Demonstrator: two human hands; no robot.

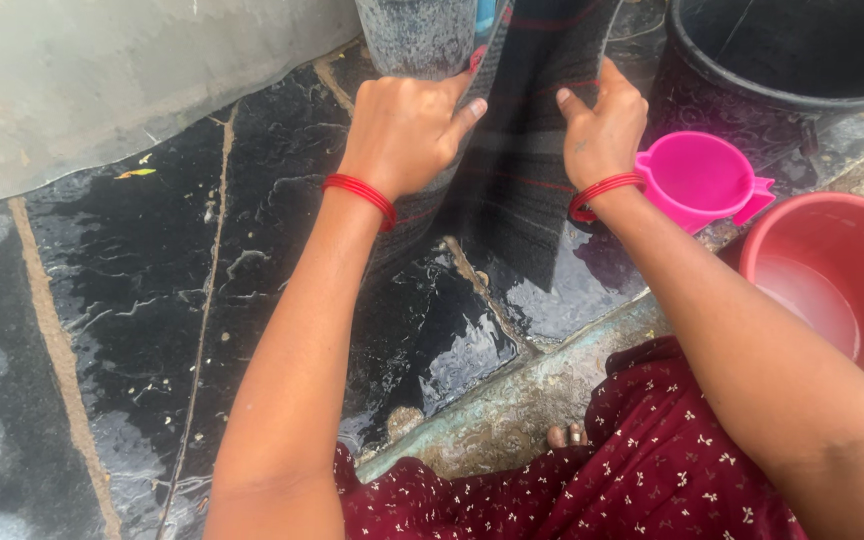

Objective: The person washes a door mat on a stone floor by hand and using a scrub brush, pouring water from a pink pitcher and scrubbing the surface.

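Lower frame: maroon printed skirt (652, 470), a toe at the stone edge. Right: red tub (832, 270) with water, pink mug (697, 178) kept within reach. Centre: dark striped cloth (522, 150) spread on wet black stone floor (152, 300), pinned flat by left hand (407, 130) and right hand (602, 125), set apart, fingers pressed on it. Top: black bucket (792, 50), grey vessel (417, 35).

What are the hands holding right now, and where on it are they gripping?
Both the left hand and the right hand grip a dark striped cloth, each at a side edge.
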